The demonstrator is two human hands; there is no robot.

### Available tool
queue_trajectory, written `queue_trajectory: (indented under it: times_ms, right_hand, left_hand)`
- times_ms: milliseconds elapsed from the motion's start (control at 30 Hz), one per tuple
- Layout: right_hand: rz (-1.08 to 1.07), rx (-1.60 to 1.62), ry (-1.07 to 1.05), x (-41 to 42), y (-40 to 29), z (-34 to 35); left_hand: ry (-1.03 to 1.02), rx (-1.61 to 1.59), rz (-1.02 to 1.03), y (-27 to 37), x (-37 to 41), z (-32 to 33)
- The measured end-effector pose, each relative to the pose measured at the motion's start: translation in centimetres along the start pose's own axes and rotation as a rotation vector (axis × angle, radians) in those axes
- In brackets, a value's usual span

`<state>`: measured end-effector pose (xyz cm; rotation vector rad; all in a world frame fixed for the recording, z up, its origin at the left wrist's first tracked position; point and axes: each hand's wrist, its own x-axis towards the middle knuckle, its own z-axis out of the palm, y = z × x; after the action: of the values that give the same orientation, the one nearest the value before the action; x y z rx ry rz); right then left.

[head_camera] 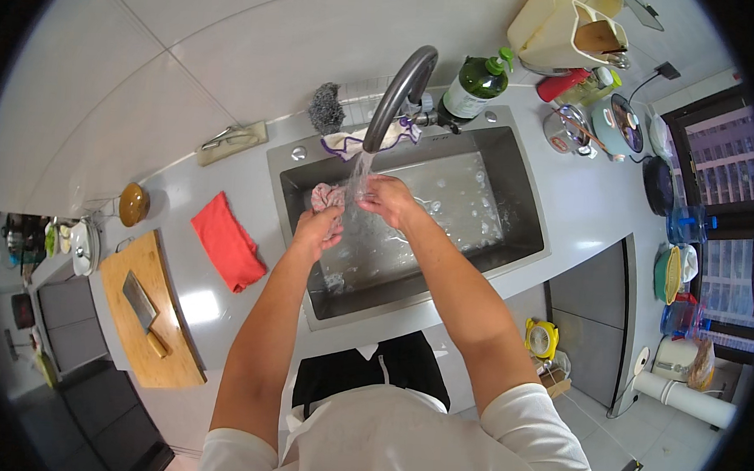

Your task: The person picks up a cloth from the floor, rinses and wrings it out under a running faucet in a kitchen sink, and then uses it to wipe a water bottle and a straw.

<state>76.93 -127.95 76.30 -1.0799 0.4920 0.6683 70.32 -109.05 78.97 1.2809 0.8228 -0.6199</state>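
Note:
My left hand (316,231) grips a crumpled pink-and-white cloth (326,196) over the left part of a stainless steel sink (412,288). Beside it, my right hand (388,199) is at the water stream (359,174), fingers spread and slightly curled, with nothing seen in them. The stream runs from a curved metal faucet (394,95). Patches of suds and a thin layer of water lie on the sink floor. A white cloth with purple trim (350,143) is draped along the sink's back edge, behind the faucet spout.
Left of the sink lie a folded red cloth (228,244) and a wooden cutting board (172,353) bearing a cleaver (140,303). Behind the sink are a steel wool scrubber (327,108) and a green pump bottle (476,87). A glass pot (567,129) stands on the right counter.

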Motion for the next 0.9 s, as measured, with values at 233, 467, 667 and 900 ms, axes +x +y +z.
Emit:
queue_trajectory:
  times_ms: [233,467,667,900]
  right_hand:
    - [0.001,-0.119,-0.01,-0.7,-0.3,3.9]
    - [-0.108,-0.403,-0.105,-2.2,-0.5,0.0]
    - [-1.151,-1.536,0.067,-5.6,-0.9,-0.9]
    - [-0.746,-1.752,-0.121,-7.9,-1.7,-0.8]
  left_hand:
    - [-0.053,-0.047,-0.003,-0.9,0.4,-2.4]
    - [-0.1,-0.003,-0.004,-0.9,0.3,-0.6]
    - [-0.376,0.05,-0.065,0.3,0.8,-0.5]
    - [-0.826,0.758,-0.029,4.2,-0.2,3.3]
